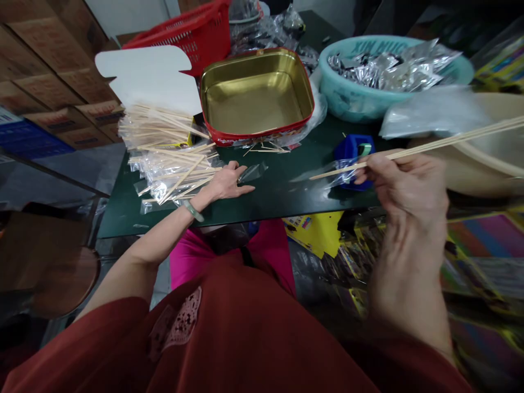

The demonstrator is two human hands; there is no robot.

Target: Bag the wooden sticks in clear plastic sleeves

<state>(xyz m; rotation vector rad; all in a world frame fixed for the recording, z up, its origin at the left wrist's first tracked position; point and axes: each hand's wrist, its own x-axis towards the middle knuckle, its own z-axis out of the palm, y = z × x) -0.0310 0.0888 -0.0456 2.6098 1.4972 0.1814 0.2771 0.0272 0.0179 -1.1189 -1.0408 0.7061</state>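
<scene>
My right hand (401,174) is closed around thin wooden sticks (458,139), which slant up to the right. A clear plastic sleeve (327,176) shows around their lower end, smeared by motion, in front of a blue tape dispenser (354,155). Low on the green table, my left hand (227,183) has its thumb and fingers apart beside a small clear packet (252,172) with something dark at its near end. Whether the fingers touch that packet is unclear. Under and left of my left wrist lies a pile of wooden sticks in clear sleeves (172,158).
A red-rimmed tin with a gold inside (254,103) stands mid-table (282,191), a few thin sticks before it. Behind are a red basket (204,35) and a turquoise basin (347,101) of silvery packets. A beige tub (470,164) stands right; cartons (49,49) are stacked left.
</scene>
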